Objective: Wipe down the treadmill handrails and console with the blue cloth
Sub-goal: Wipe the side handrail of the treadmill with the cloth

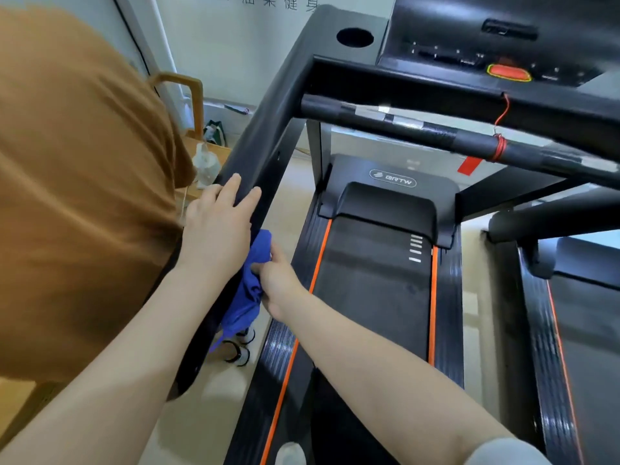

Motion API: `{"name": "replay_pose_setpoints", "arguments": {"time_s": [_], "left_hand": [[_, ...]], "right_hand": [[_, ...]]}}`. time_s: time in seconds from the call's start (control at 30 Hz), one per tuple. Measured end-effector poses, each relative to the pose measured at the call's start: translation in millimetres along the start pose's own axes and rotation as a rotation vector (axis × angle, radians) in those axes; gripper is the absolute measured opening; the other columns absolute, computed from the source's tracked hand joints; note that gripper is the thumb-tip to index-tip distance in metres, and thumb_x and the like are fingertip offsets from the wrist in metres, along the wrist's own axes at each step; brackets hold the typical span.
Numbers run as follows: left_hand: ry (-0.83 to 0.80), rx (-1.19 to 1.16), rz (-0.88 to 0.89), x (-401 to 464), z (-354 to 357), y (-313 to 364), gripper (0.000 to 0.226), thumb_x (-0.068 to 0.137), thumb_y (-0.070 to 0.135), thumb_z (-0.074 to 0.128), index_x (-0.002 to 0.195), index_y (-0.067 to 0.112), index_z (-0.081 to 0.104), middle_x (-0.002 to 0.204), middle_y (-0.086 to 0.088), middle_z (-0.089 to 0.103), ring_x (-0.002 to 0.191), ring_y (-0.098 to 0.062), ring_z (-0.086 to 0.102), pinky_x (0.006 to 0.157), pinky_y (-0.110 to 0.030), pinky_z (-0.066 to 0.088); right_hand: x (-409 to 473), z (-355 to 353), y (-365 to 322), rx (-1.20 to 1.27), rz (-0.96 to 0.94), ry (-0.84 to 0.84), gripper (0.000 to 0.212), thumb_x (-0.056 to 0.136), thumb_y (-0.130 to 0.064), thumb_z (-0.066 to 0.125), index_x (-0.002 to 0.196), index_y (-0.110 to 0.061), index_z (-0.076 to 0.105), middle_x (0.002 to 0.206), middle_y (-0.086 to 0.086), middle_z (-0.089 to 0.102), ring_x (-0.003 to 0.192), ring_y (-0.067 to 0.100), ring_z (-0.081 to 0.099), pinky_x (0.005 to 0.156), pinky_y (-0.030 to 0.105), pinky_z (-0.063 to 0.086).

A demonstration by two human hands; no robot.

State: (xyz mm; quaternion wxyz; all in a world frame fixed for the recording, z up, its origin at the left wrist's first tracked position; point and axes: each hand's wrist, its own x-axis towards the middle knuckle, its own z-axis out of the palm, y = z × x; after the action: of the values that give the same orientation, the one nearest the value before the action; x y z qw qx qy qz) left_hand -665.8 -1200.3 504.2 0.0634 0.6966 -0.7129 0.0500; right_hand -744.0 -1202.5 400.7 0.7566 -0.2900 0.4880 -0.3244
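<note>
Cloth meets the left handrail

Left hand (218, 226) lies flat and open on the rail (268, 129); just right, the right hand (278, 280) clenches the cloth (251, 286) against its inner side. The rail runs up-right toward the console (469, 38).

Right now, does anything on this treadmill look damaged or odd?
Yes. The front crossbar carries patches of silvery tape, as if patched. A red safety cord is wound around it, its red tag dangling.
</note>
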Motion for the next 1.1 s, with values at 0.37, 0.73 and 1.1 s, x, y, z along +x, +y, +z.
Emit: {"name": "replay_pose_setpoints", "arguments": {"time_s": [0.37,0.73,1.1], "left_hand": [[-0.135,-0.082,-0.069,123.3,13.4,10.8,0.062,0.089,0.012,0.057,0.145,0.012,0.031,0.154,-0.015,0.018,0.139,-0.033,0.021,0.109,-0.044,0.029],[-0.121,-0.136,-0.15,132.5,9.8,16.1,0.063,0.089,0.017,0.058,0.145,0.02,0.03,0.156,-0.002,0.021,0.139,-0.024,0.023,0.105,-0.037,0.035],[-0.142,-0.128,-0.135,129.2,9.9,18.7,0.06,0.091,0.014,0.054,0.146,0.013,0.028,0.155,-0.012,0.018,0.14,-0.029,0.019,0.106,-0.041,0.032]], "right_hand": [[120.9,-44.7,-149.6,-0.076,-0.029,0.051,0.067,0.088,0.009,0.034,0.144,-0.026,0.028,0.128,0.007,0.052,0.104,0.026,0.054,0.091,0.041,0.05],[163.3,-61.6,-173.0,-0.13,0.104,0.072,0.043,0.087,0.007,0.037,0.125,-0.01,0.046,0.092,0.009,0.056,0.076,0.021,0.052,0.065,0.028,0.048],[70.4,-70.8,-140.6,-0.374,0.111,-0.032,0.046,0.078,0.01,0.036,0.111,-0.016,0.054,0.081,0.011,0.055,0.058,0.02,0.046,0.049,0.023,0.036]]}}
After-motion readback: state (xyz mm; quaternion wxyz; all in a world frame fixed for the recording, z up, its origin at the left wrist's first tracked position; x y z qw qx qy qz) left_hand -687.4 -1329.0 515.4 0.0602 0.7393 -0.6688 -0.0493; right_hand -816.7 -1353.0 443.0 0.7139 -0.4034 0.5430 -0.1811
